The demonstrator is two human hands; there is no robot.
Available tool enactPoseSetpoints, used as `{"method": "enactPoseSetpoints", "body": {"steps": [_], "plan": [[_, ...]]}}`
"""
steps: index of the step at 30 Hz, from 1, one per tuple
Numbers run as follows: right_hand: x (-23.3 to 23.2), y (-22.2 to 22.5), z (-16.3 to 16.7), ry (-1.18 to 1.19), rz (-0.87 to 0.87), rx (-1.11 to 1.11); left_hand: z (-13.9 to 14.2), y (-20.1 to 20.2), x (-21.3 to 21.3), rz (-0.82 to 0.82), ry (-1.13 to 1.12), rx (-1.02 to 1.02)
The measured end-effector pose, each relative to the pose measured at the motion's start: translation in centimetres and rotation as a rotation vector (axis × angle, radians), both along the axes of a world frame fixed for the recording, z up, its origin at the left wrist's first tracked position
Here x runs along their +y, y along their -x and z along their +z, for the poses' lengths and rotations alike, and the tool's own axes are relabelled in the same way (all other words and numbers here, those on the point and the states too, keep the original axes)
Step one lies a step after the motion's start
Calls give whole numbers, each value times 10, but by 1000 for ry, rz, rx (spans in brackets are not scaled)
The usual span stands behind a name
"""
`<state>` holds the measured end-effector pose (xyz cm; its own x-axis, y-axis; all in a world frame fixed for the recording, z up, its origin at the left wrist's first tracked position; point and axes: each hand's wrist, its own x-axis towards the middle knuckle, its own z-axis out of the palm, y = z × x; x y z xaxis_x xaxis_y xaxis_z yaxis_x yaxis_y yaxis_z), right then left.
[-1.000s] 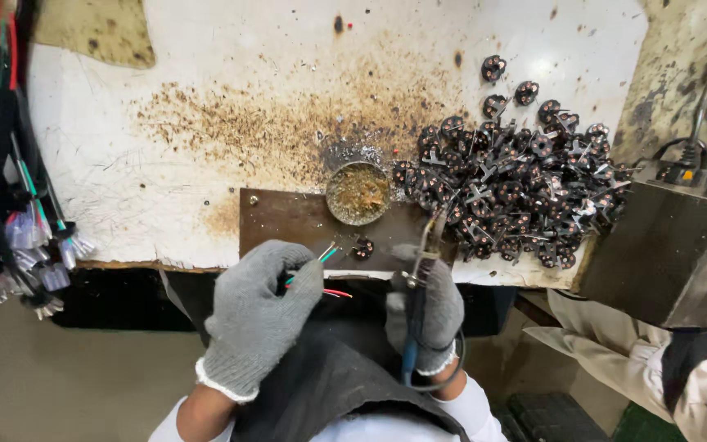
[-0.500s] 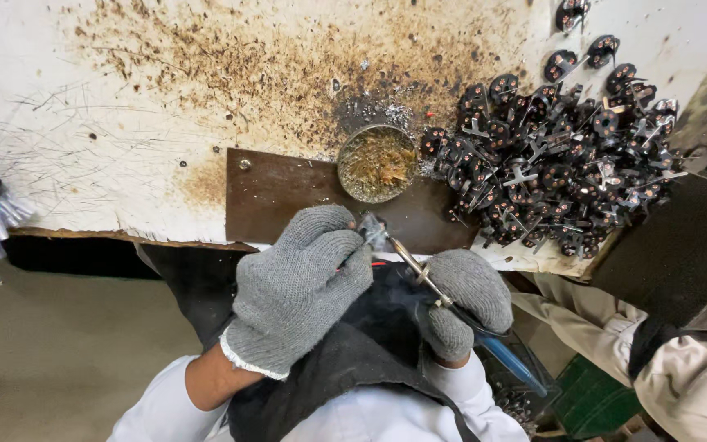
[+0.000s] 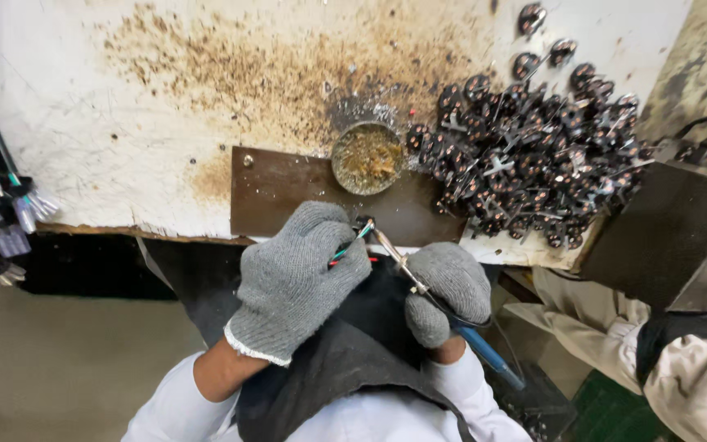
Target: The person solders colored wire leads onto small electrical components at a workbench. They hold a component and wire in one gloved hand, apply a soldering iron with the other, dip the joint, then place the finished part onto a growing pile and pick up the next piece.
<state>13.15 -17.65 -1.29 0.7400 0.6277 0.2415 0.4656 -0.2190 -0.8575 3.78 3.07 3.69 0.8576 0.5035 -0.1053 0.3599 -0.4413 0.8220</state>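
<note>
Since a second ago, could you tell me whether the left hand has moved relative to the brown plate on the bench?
Yes. The left hand has moved right and up toward the brown plate, meeting the soldering iron tip held by the right hand.

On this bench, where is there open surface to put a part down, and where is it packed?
Open: the stained white benchtop left of the round tin, and the brown plate between its screw and the tin. Packed: right of the tin, the heap of dark parts. At the front edge, left hand and right hand with the soldering iron fill the gap.
</note>
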Motion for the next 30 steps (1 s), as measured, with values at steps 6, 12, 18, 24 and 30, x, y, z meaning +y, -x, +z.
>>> {"method": "enactPoseSetpoints", "body": {"steps": [6, 12, 18, 24, 30], "plan": [[-8, -2, -2, 85, 3, -9, 1, -5, 2, 5, -8, 1], [-17, 5, -2, 130, -156, 254, 1, -3, -1, 21, 24, 29], [-14, 18, -10, 52, -116, 70, 2, -4, 4, -26, 46, 27], [-22, 8, -22, 69, -6, -80, -4, 0, 0, 11, 8, 0], [-25, 15, -11, 221, 46, -116, -3, 2, -1, -16, 37, 15]]}}
